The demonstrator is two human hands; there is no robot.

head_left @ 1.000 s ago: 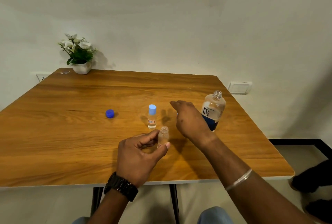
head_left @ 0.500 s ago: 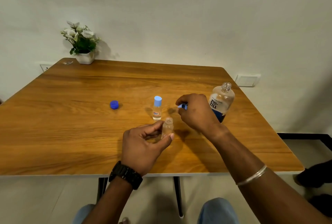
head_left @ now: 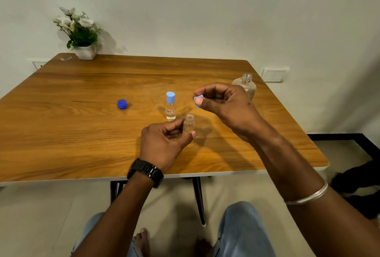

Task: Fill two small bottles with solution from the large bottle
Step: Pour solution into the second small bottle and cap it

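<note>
Wooden table [head_left: 82, 133], left hand [head_left: 162, 145] gripping uncapped small bottle [head_left: 189, 123], right hand [head_left: 224, 102] pinching light-blue cap [head_left: 199, 99] above it.

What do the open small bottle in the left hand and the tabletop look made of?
Small uncapped clear bottle: transparent, glossy, likely plastic, possibly glass; the table shows through it. Brown wood-grain table: looks like satin wood or laminate, with streaked grain and a pale edge band.
</note>
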